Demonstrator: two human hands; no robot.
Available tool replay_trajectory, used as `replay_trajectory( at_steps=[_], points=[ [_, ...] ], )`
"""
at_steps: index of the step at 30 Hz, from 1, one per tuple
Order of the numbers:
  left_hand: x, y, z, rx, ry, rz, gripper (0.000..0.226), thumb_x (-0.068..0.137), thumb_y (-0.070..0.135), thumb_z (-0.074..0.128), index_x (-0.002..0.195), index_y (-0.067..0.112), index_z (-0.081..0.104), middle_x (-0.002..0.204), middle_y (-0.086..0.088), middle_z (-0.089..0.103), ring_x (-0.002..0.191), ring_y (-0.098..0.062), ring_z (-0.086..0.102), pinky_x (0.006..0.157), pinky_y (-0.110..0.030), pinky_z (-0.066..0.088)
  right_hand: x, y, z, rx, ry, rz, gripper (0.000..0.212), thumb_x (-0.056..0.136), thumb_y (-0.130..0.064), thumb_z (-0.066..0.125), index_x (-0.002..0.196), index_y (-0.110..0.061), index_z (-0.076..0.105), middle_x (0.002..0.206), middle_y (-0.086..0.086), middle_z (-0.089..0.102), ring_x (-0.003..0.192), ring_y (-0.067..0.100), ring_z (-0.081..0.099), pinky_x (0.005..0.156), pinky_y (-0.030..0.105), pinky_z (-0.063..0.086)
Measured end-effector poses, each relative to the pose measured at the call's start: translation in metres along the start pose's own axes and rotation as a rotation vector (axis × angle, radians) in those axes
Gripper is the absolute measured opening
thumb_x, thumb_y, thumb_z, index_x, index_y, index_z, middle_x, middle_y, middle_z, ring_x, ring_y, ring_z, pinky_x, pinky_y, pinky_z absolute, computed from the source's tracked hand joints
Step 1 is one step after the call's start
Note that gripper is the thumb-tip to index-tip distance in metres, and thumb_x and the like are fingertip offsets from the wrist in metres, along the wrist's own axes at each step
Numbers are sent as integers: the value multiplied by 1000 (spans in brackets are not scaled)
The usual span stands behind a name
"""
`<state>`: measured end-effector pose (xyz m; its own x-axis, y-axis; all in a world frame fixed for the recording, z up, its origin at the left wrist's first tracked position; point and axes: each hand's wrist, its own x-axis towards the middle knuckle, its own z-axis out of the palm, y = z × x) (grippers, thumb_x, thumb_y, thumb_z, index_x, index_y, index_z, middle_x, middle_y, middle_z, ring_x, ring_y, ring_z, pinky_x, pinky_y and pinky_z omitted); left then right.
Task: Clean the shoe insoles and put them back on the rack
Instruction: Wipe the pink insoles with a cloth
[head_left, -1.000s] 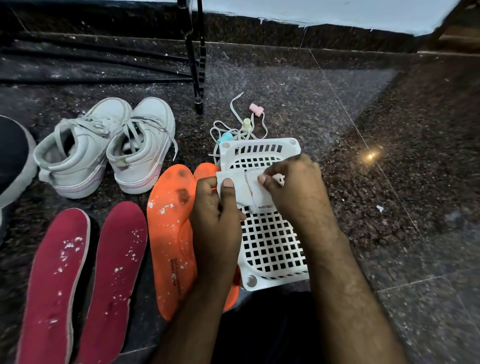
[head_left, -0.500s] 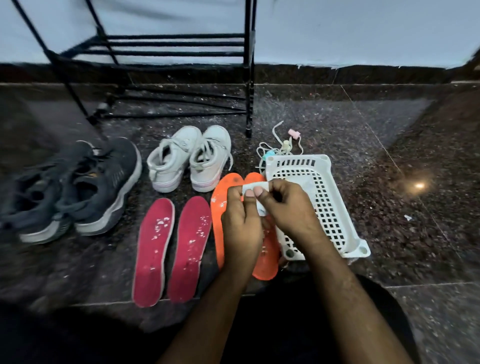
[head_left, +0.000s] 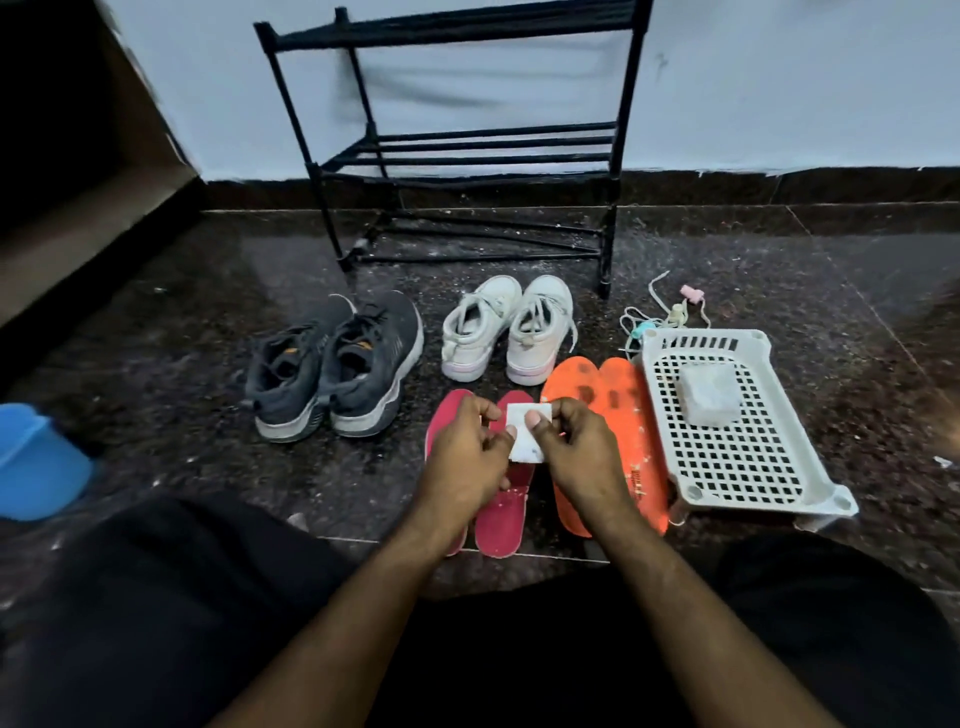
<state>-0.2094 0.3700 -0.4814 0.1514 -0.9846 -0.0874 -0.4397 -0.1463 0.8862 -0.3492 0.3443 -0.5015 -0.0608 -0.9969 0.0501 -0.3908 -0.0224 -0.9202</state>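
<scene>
Both hands hold a small white wipe (head_left: 525, 436) above the insoles. My left hand (head_left: 467, 454) pinches its left edge and my right hand (head_left: 574, 449) pinches its top right. Two red insoles (head_left: 501, 512) speckled with white dirt lie side by side on the dark floor, partly under my hands. To their right lie two orange insoles (head_left: 608, 400), also dirty. The black metal shoe rack (head_left: 467, 150) stands bare against the wall behind.
A dark grey pair of sneakers (head_left: 332, 364) and a white pair (head_left: 506, 327) stand in front of the rack. At the right, a white plastic basket (head_left: 737, 462) holds a wipe packet (head_left: 709, 392), with laces (head_left: 670, 312) behind. A blue container (head_left: 36, 462) sits far left.
The view has tilted up and pulled back, bringing the whole rack and the blue container into sight. My hands have moved left from the basket to over the red insoles, still holding the wipe.
</scene>
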Motion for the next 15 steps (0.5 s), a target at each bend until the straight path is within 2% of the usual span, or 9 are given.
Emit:
replay_trajectory(
  at_steps=[2,4,6,8,9,12,15],
  points=[
    [6,-9,-23,146,-40,0,17,89,27,62,93,35,48,76,-5,71,52,-22,67,55,-35,56,2,7,7,19,-19,42,23,84,-38,68,87,-15,65,71,4,65,63,16,59,63,39,50],
    [13,-15,-41,247,-52,-23,17,78,40,58,91,41,48,74,2,71,59,-21,69,65,-42,59,5,11,13,-15,-48,65,21,84,-36,69,90,-16,66,74,6,65,66,16,59,65,38,51],
    [21,-19,-51,328,-64,-57,19,78,45,61,93,39,50,74,7,70,65,-19,69,71,-44,59,7,10,18,-54,-96,65,13,87,-23,72,97,-17,67,77,-4,67,69,12,60,65,27,49],
    [27,-18,-56,404,-64,-88,18,85,44,66,96,36,54,82,8,68,76,-18,68,78,-43,58,11,9,23,-96,-155,47,21,87,-13,73,106,-18,67,82,-14,65,71,4,59,64,11,41],
    [29,-19,-58,480,-68,-107,19,88,43,65,102,34,56,91,6,68,85,-19,67,82,-43,57,14,9,24,-135,-184,22,24,87,-10,72,109,-19,66,85,-14,65,73,3,59,65,11,40],
    [37,-24,-60,746,-137,-168,31,92,40,60,120,25,56,114,-5,66,104,-29,63,89,-43,53,27,9,22,-313,-262,-116,21,83,-5,71,97,-19,69,94,-2,64,84,16,60,74,26,42],
    [45,-27,-53,710,-224,-307,44,89,45,65,125,23,54,125,-8,63,113,-31,61,97,-42,49,39,12,17,-432,-318,-158,15,82,-9,70,91,-22,68,91,-1,57,80,16,55,73,32,43]
  ],
)
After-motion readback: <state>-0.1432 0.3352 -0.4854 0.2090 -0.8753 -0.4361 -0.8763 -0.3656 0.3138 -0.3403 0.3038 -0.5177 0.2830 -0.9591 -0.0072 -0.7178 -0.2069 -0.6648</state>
